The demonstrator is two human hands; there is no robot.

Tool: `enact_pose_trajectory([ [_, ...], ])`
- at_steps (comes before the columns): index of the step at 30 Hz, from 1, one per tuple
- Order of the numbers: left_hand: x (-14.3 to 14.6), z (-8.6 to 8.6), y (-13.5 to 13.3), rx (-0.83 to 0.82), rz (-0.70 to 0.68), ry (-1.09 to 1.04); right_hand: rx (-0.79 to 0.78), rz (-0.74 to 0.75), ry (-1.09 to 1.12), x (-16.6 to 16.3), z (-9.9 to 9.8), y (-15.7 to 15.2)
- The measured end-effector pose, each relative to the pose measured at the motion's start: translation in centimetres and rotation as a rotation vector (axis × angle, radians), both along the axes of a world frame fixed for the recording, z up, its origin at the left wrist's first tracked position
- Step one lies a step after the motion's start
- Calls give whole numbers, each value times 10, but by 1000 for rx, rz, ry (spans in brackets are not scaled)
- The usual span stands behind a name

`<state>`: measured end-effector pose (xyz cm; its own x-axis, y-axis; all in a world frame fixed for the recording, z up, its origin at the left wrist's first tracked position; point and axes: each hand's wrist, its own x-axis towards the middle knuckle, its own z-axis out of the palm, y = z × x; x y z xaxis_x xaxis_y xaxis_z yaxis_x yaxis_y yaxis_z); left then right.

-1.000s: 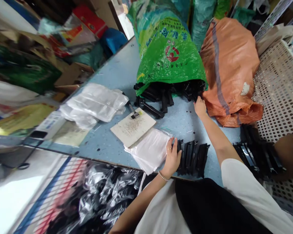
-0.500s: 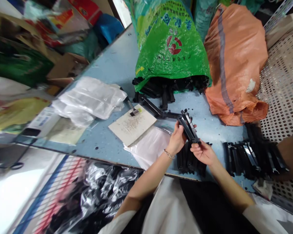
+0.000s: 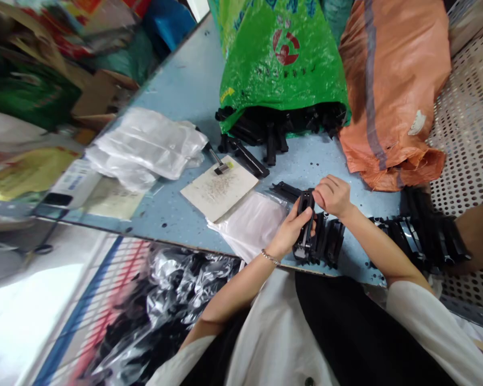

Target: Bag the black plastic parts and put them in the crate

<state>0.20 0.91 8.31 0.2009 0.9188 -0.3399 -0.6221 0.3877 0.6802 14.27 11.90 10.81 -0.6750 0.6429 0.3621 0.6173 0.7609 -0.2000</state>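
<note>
My left hand point(image 3: 292, 230) is wrapped round a long black part point(image 3: 306, 206) with a channel-like shape, its thumb lying across the top. The part is held tilted, its far end pointing away from me. Beside that far end my right hand point(image 3: 333, 196) is closed, its fingers curled in; what they pinch, if anything, is hidden. Under and beside my left hand stands a row of similar black parts point(image 3: 333, 244) at the table's front edge. Another black part point(image 3: 285, 190) lies just beyond my left hand.
A green bag point(image 3: 284, 80) spills black parts at its mouth. Right of it lies an orange sack point(image 3: 398, 102); more black parts point(image 3: 418, 241) are lined up nearer. Left are a beige board point(image 3: 213, 193) with a small metal tool, and clear plastic bags point(image 3: 145, 145). A perforated panel point(image 3: 470, 128) borders the right.
My right hand has left the near end of the part and moved to its far end, closing. My left hand has drawn the part slightly nearer to me.
</note>
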Motion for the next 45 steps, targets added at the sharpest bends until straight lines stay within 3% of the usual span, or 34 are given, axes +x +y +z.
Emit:
enact_pose_trajectory([
  [3,-6,1,1,-49,156,48,11,-56,27,-8,-3,-10],
  [8,-19,1,5,-32,311,145,71,246,61,-15,-17,-69],
  [10,-22,-4,3,-5,367,202,12,241,53,-20,-25,-87],
  [12,-29,-14,-5,9,439,289,-147,221,31,-25,-30,-91],
  [15,-46,-40,-30,14,489,525,-384,139,-10,-28,-32,-74],
  [19,-49,-78,-65,42,321,903,-333,-174,-152,-32,-46,-29],
  [22,-27,-95,-65,160,206,1083,-376,-256,-295,-31,-64,5],
  [24,-10,-98,-52,266,179,1154,-462,-338,-245,-24,-70,19],
  [28,3,-82,-18,350,220,1052,-549,-417,80,-1,-54,6],
  [32,0,-40,-1,324,267,505,-566,-167,275,18,-19,-49],
  [34,-1,-17,-2,272,201,353,-412,-144,308,25,-5,-64],
  [36,1,1,-8,231,98,319,-200,-173,313,29,3,-63],
  [38,5,12,-15,219,38,344,-117,-148,299,29,2,-54],
  [41,9,16,-23,321,105,521,-336,-137,448,17,-10,-45],
  [45,1,11,-20,442,173,707,-931,-268,719,-1,-19,-52],
])
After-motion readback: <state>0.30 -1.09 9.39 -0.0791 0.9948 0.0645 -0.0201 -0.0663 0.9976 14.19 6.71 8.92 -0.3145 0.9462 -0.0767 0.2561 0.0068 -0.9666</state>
